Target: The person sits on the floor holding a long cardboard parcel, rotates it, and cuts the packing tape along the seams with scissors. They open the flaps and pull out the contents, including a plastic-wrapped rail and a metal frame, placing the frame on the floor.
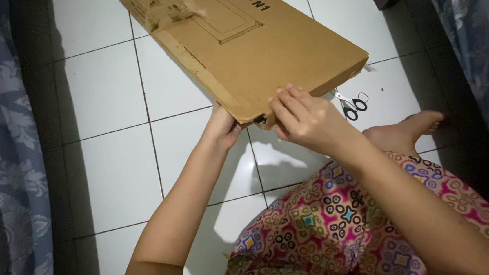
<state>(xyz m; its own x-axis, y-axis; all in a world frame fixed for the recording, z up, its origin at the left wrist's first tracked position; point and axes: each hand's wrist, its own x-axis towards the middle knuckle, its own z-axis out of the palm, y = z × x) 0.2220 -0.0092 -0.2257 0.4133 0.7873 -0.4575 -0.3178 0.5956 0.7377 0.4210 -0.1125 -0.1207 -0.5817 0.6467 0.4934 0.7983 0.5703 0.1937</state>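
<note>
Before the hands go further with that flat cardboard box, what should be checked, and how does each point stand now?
1. Left hand supports the cardboard box from beneath its near corner: ok.
2. Right hand has its fingers on the box's near end: ok.
3. Near end flap open: cannot tell, only a small dark gap shows.
4. Tape on the box's top removed: not ok, a crumpled strip remains.
5. Scissors within reach: ok, on the tile floor beside the box.
6. Bare foot away from the scissors: not ok, it lies close.

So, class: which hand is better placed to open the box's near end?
Probably the right hand: its fingers already lie on the near end of the box, while the left hand props it from beneath.
</note>
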